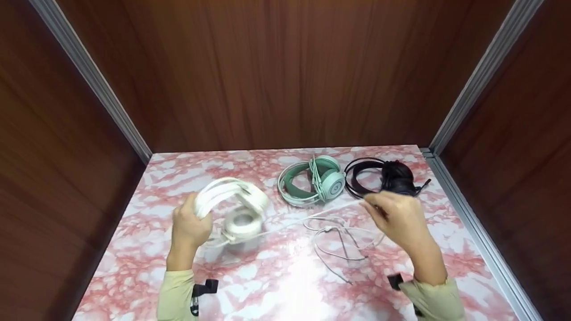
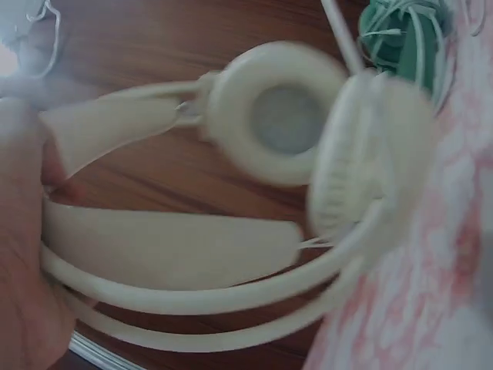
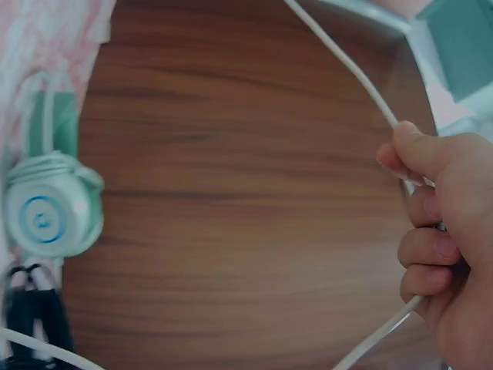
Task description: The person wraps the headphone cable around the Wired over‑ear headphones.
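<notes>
A white pair of headphones [image 1: 243, 225] is held off the table by its headband, which my left hand [image 1: 189, 223] grips. In the left wrist view both ear cups [image 2: 281, 116] hang away from the palm, slightly blurred. From the headphones a white cable [image 3: 347, 65] stretches right to my right hand [image 1: 397, 216], which pinches it between thumb and forefinger, the other fingers curled round it. The rest of that cable [image 1: 328, 254] trails in loose loops on the table below the right hand, its ends splayed toward the front.
Green headphones [image 1: 334, 185], wrapped in their own cord, lie at the back middle of the pink marbled table [image 1: 200, 165]. Black headphones [image 1: 399, 176] with a microphone stick lie to their right, partly behind my right hand. Brown wood-look panels [image 1: 285, 76] enclose the back and sides.
</notes>
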`<state>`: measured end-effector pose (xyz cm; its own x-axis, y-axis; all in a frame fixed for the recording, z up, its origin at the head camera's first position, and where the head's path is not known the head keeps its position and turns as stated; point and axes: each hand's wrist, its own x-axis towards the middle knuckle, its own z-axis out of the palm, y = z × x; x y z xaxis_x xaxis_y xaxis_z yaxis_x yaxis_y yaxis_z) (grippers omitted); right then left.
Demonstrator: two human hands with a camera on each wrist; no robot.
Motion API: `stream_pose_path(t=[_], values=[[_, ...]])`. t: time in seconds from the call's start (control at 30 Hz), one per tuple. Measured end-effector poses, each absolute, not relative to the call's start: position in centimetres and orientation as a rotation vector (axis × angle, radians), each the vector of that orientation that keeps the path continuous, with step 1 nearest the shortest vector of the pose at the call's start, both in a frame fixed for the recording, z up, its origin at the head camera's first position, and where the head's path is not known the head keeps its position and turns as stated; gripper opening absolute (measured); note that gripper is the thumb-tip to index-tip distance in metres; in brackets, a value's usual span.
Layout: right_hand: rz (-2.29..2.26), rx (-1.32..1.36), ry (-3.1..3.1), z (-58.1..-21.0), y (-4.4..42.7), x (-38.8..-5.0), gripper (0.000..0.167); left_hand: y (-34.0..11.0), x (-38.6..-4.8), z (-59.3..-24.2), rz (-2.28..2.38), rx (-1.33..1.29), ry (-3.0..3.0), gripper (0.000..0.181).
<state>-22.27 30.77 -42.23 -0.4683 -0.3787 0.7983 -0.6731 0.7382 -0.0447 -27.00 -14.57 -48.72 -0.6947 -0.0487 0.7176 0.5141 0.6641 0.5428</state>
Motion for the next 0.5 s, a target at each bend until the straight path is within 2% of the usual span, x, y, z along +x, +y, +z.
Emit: stream_pose_path(t=[0.13,0.3,0.5], values=[[0.468,0.782,-2.061,-40.9,30.0,-24.2,0.011,-14.1,-26.7,-47.7,-1.137,-0.596,-2.331,0.034],[0.522,0.688,-2.074,-41.0,29.4,-27.2,0.015,-13.1,-25.8,-47.4,-1.467,-0.905,-2.373,0.036],[0.538,0.549,-2.201,-42.4,29.1,-29.9,0.026,-12.3,-25.9,-48.6,-2.166,-1.263,-1.963,0.044]])
